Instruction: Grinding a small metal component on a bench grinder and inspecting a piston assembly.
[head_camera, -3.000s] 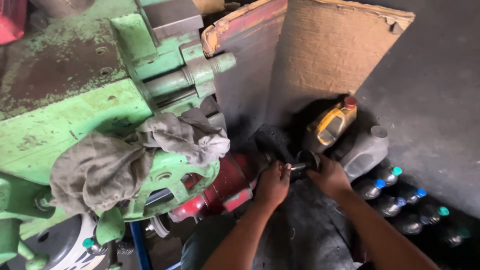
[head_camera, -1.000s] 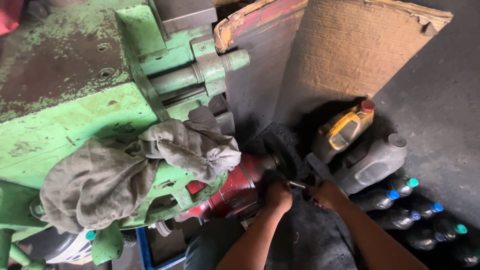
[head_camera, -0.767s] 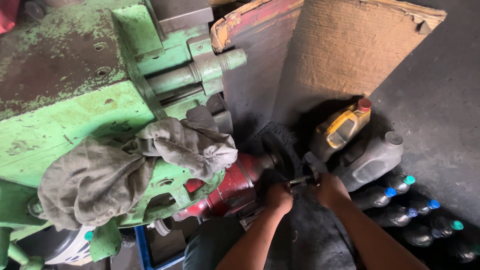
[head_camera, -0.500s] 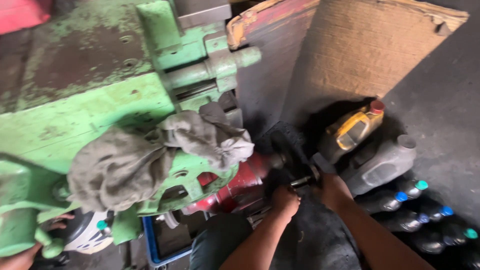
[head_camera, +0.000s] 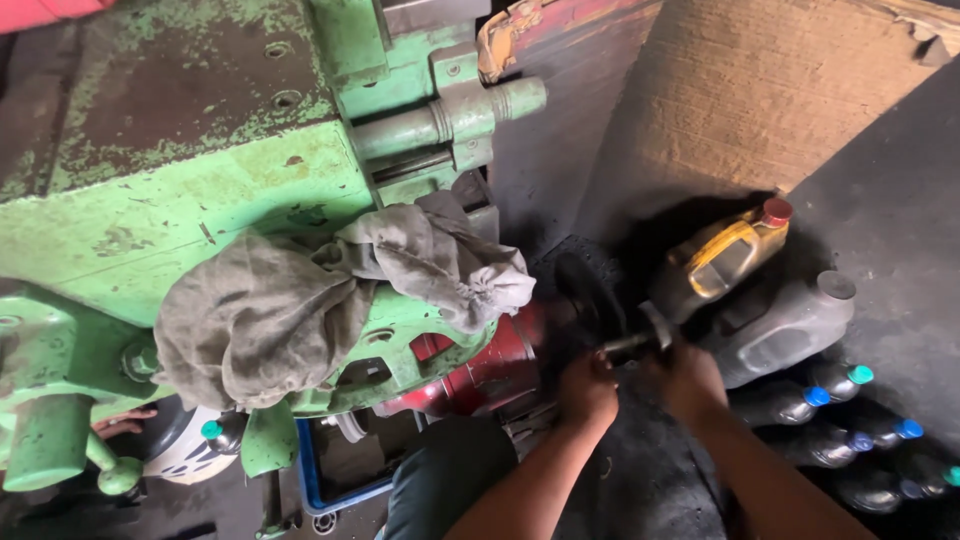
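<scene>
— Right, where are the hands?

— Low down beside the green machine (head_camera: 200, 200). The left hand (head_camera: 588, 388) and the right hand (head_camera: 688, 378) sit close together on a small dark metal tool (head_camera: 632, 343), which lies between them just in front of a red motor (head_camera: 480, 365).

— Are they gripping it?

— The left hand is curled, with its fingers closed at the near end of the tool. The right hand is folded over the far end; how tightly it holds I cannot tell, as the fingers are in shadow.

— What is around them?

— A grey rag (head_camera: 320, 300) is draped over the machine, above the motor. Behind the hands a yellow jug (head_camera: 725, 260) with a red cap leans against a brown board (head_camera: 760, 90), and a grey jug (head_camera: 790, 325) lies just beside it. A row of dark bottles (head_camera: 840, 415) with blue and green caps lies to the right of the right forearm. A blue crate (head_camera: 335, 480) sits under the machine.
</scene>
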